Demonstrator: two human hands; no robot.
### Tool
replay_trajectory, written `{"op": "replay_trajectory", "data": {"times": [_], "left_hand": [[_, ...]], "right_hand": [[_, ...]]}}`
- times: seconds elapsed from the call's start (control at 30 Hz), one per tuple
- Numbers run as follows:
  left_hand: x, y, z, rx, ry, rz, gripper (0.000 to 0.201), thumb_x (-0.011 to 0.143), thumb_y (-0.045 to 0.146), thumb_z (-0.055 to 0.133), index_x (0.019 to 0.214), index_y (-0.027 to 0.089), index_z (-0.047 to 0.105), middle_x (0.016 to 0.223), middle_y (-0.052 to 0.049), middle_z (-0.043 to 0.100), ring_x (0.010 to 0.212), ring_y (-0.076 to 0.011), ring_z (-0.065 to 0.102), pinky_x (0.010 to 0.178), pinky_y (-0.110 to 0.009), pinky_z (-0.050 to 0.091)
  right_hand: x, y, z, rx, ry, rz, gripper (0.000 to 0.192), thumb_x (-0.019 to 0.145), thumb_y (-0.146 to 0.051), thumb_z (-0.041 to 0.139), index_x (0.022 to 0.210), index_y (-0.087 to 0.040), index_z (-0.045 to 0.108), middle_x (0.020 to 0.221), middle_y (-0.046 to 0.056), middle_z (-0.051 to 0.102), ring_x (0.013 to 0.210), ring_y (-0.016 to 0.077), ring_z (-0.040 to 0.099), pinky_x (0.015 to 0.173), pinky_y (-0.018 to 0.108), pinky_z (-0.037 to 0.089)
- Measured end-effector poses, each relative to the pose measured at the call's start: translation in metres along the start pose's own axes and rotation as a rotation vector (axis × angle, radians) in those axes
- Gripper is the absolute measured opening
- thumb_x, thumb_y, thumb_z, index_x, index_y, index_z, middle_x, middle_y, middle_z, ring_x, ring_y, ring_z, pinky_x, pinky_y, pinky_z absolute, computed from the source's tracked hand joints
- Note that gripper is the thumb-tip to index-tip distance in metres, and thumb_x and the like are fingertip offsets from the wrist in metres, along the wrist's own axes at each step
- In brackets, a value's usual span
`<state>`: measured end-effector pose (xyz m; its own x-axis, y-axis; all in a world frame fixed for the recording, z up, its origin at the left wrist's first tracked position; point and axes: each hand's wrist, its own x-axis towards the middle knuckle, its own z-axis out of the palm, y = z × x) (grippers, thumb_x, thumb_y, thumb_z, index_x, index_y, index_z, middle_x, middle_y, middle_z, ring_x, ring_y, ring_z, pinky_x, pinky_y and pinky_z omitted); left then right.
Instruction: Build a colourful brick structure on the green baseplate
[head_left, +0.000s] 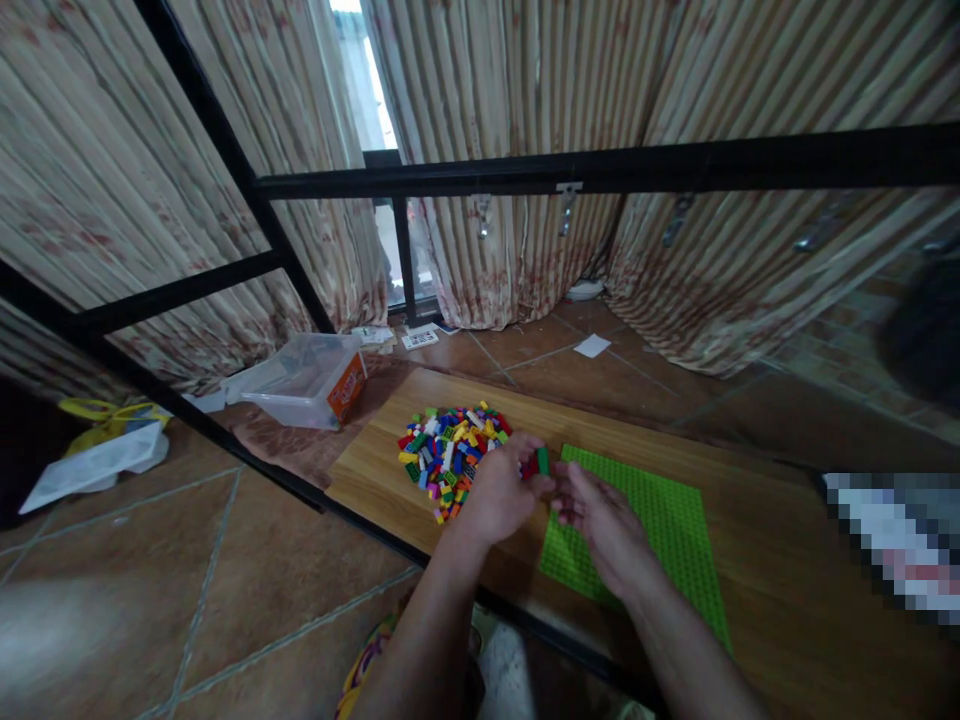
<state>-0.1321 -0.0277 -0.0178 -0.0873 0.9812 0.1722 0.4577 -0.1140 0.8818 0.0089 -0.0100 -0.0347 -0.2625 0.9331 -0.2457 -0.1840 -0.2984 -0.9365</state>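
My left hand [501,492] is closed on toy bricks, with a green brick [542,461] and some red showing between the thumb and fingers. Just to its right, my right hand [606,528] hovers over the left side of a green baseplate [664,510], its fingers loosely curled and apart. Nothing shows in that hand. Beside my left hand lies a heap of small multicoloured toy bricks [448,455], partly hidden by it.
The wooden board [375,455] carries the heap and the baseplate. A clear plastic bin [304,375] stands on the floor beyond its left end. A black metal frame [480,178] crosses in front of curtains [510,90]. At far right is a blurred patch [900,545].
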Motion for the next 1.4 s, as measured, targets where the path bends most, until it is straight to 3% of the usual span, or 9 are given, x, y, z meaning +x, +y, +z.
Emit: {"op": "replay_trajectory", "data": {"times": [0.2,0.4,0.6,0.77,0.97,1.1,1.17,1.27,1.4], "left_hand": [[0.003,0.01,0.023,0.028,-0.082,0.089,0.039,0.076,0.009,0.055,0.114,0.018,0.058,0.101,-0.006,0.066,0.091,-0.0178,0.063,0.086,-0.032,0.05],[0.004,0.009,0.047,0.161,-0.148,0.095,0.053,0.077,0.012,0.059,0.129,0.018,0.05,0.128,-0.011,0.058,0.116,-0.0241,0.055,0.103,-0.041,0.043],[-0.017,0.008,0.084,0.454,-0.337,0.217,0.049,0.079,0.022,0.06,0.127,0.015,0.053,0.134,-0.014,0.05,0.129,-0.0285,0.042,0.111,-0.042,0.035],[-0.035,0.004,0.106,0.551,-0.348,0.251,0.043,0.087,0.028,0.052,0.127,0.014,0.053,0.138,-0.015,0.046,0.128,-0.0305,0.04,0.112,-0.044,0.032],[-0.041,0.006,0.114,0.524,-0.362,0.24,0.041,0.086,0.026,0.053,0.125,0.014,0.055,0.135,-0.012,0.049,0.129,-0.0294,0.038,0.112,-0.043,0.034],[-0.044,0.007,0.113,0.491,-0.383,0.246,0.039,0.085,0.025,0.054,0.124,0.017,0.056,0.132,-0.011,0.05,0.127,-0.0278,0.039,0.111,-0.042,0.036],[-0.045,0.008,0.112,0.474,-0.39,0.257,0.038,0.085,0.024,0.055,0.122,0.016,0.057,0.131,-0.011,0.051,0.126,-0.0275,0.04,0.111,-0.041,0.035],[-0.046,0.01,0.108,0.44,-0.385,0.266,0.036,0.083,0.021,0.055,0.118,0.014,0.059,0.129,-0.011,0.053,0.125,-0.0262,0.042,0.111,-0.039,0.035],[-0.044,0.016,0.1,0.395,-0.372,0.216,0.026,0.083,0.021,0.054,0.108,0.018,0.062,0.112,-0.007,0.063,0.111,-0.0224,0.053,0.104,-0.037,0.042]], "right_hand": [[0.001,-0.009,-0.009,0.01,0.093,-0.077,0.037,0.059,-0.044,0.081,0.082,-0.018,0.069,0.063,-0.002,0.063,0.053,0.0093,0.05,0.052,0.024,0.037],[0.016,-0.024,-0.059,-0.038,0.368,-0.132,0.035,0.063,-0.045,0.074,0.084,-0.02,0.064,0.068,0.003,0.07,0.051,0.0116,0.053,0.051,0.027,0.04],[0.019,-0.032,-0.098,0.034,0.363,-0.091,0.027,0.062,-0.039,0.074,0.08,-0.019,0.067,0.074,0.005,0.071,0.055,0.0127,0.055,0.053,0.028,0.042],[0.02,-0.026,-0.112,-0.099,0.481,-0.127,0.024,0.059,-0.036,0.075,0.077,-0.02,0.07,0.064,0.001,0.065,0.054,0.0128,0.054,0.053,0.029,0.043],[0.015,-0.019,-0.114,-0.46,0.248,-0.108,0.024,0.07,-0.036,0.066,0.086,-0.021,0.074,0.057,-0.001,0.064,0.051,0.0143,0.055,0.056,0.031,0.044],[0.014,-0.014,-0.109,-0.713,0.092,-0.2,0.021,0.075,-0.029,0.059,0.088,-0.023,0.074,0.08,0.003,0.073,0.073,0.0188,0.065,0.074,0.036,0.047],[0.014,-0.012,-0.106,-0.793,0.054,-0.225,0.018,0.075,-0.026,0.059,0.086,-0.023,0.074,0.086,0.004,0.074,0.082,0.0203,0.066,0.079,0.036,0.046],[0.016,-0.011,-0.105,-0.861,0.036,-0.213,0.016,0.075,-0.025,0.059,0.083,-0.022,0.073,0.082,0.004,0.074,0.078,0.0206,0.067,0.075,0.035,0.047],[0.017,-0.01,-0.108,-0.97,0.007,-0.233,0.02,0.078,-0.029,0.054,0.084,-0.022,0.072,0.085,0.004,0.075,0.082,0.021,0.067,0.077,0.034,0.048]]}}
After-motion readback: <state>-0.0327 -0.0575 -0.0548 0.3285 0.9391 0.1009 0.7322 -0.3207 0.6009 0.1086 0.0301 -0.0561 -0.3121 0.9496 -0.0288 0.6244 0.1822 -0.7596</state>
